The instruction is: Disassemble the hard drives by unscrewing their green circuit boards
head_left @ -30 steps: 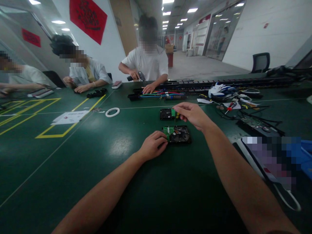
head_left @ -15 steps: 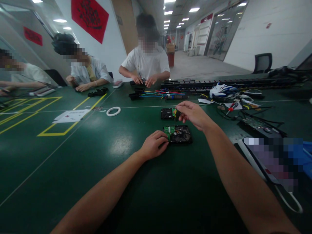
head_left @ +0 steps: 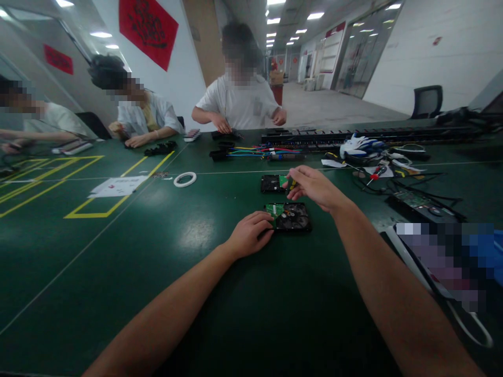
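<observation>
A hard drive (head_left: 294, 215) with a green circuit board at its left end lies flat on the green table, board side up. My left hand (head_left: 251, 234) grips its left edge, fingers curled against the board end. Above the drive's far edge, my right hand (head_left: 314, 187) is closed on a small screwdriver (head_left: 291, 184) with a black and yellow handle; its shaft and tip are hard to make out. Just behind lies a second hard drive (head_left: 272, 183), its right end partly covered by my right hand and the screwdriver.
A white tape roll (head_left: 185, 179) and paper sheets (head_left: 118, 186) lie to the left. Coloured cables (head_left: 251, 151) stretch across behind the drives. At right are gloves (head_left: 359, 146), a red screwdriver (head_left: 376, 176) and a circuit-board device (head_left: 424, 204). Several co-workers sit opposite.
The screwdriver has shifted slightly right, and its shaft, seen earlier above the board, no longer shows. My left hand stays on the drive. The co-worker opposite has moved one hand outward.
</observation>
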The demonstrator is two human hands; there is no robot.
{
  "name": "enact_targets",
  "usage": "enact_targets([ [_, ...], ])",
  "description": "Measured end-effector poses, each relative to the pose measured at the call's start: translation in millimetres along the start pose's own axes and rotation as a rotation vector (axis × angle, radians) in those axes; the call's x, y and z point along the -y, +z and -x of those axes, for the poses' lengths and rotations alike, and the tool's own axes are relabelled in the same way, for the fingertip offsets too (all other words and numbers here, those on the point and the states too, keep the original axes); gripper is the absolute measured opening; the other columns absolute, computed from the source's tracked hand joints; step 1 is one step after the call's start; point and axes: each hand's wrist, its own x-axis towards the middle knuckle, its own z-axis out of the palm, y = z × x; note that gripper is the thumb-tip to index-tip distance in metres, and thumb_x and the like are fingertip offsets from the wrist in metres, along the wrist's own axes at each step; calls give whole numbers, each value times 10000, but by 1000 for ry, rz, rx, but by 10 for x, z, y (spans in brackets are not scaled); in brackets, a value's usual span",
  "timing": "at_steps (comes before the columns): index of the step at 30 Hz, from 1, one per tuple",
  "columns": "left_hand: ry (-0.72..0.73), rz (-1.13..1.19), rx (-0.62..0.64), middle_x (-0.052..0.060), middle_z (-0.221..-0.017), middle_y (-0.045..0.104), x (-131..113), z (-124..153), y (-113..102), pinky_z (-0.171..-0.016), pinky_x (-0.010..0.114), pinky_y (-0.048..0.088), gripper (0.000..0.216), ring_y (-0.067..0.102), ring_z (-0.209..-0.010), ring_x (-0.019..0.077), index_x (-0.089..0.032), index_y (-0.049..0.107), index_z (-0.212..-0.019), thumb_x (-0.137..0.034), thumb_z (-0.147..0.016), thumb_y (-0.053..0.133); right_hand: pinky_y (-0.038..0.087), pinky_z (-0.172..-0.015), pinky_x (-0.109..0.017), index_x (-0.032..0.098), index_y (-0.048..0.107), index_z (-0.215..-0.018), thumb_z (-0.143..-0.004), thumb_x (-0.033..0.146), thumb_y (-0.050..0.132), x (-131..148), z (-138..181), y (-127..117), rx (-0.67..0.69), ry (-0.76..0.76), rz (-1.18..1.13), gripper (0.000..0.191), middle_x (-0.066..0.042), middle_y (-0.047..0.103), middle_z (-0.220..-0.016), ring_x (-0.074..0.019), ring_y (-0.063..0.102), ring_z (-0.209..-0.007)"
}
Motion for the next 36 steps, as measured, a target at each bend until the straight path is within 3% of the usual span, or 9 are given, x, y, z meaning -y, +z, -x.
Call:
enact_targets([
  [9, -9, -13, 10, 92, -1150, 688, -7, 2, -7, -973, 450, 562, 100, 638, -1144, 239, -209, 649, -1006, -226, -919, 603, 520, -536, -275, 241, 570, -943, -953, 488, 601, -30, -18, 36, 44, -95, 80, 249, -58, 707, -950, -136, 641, -615],
  [14, -9, -26, 7, 92, -1139, 687, -8, 2, -9, -961, 448, 562, 98, 641, -1127, 238, -210, 654, -1005, -230, -922, 605, 421, -450, -254, 245, 673, -974, -908, 568, 642, -70, -26, 39, -1, -129, 224, 331, -36, 670, -851, -118, 574, -568],
  [19, -14, -22, -3, 90, -1127, 686, -10, 0, 2, -950, 449, 563, 107, 642, -1117, 235, -209, 655, -1015, -230, -929, 596, 375, -408, -260, 216, 688, -941, -901, 587, 641, -82, -35, 34, -8, -101, 150, 377, -84, 707, -999, -111, 568, -564],
  [31, -15, -22, -7, 83, -1109, 692, 9, 8, 17, -948, 440, 559, 141, 641, -1088, 224, -198, 648, -1060, -222, -930, 597, 437, -441, -244, 205, 651, -927, -924, 558, 627, -76, -48, 28, 23, -51, 79, 353, -88, 704, -981, -108, 583, -566],
  [36, -26, -23, -11, 88, -1111, 694, 9, 1, 24, -944, 446, 561, 157, 644, -1087, 230, -201, 652, -1075, -227, -930, 597, 490, -478, -256, 191, 644, -950, -995, 496, 500, -29, -29, 53, 24, 14, -36, 340, -106, 702, -956, -133, 614, -588],
])
